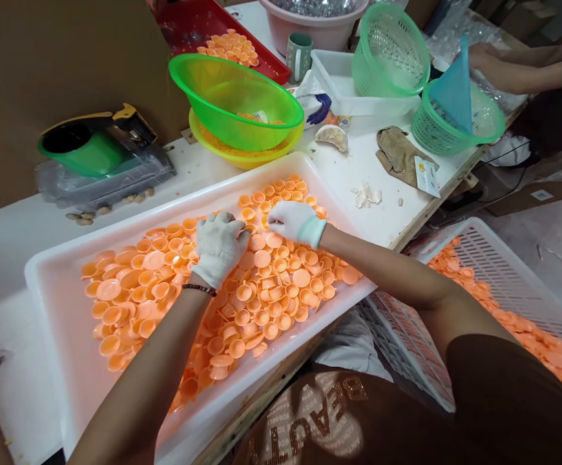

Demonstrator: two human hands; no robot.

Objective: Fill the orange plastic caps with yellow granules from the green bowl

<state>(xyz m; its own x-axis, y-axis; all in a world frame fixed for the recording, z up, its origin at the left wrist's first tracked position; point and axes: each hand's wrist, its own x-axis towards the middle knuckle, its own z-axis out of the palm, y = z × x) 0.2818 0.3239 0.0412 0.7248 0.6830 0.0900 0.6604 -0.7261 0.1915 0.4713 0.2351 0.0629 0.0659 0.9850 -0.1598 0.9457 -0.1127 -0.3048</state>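
Curled fingers on both gloved hands, worked in close among small orange cups.

Knuckles up, the left hand (220, 247) bent its fingers inward over the orange cups (245, 292); the right hand (294, 221) reached across from the other side, its fingers drawn narrow and pointing toward the left. The fingertips sat near one another, a small gap between the hands. Whether either hand had closed on a cup could not be told, since the gloves hid the tips. Cups lay spread around both hands in the white tray (65, 310), with the green bowl (237, 123) beyond its far rim.
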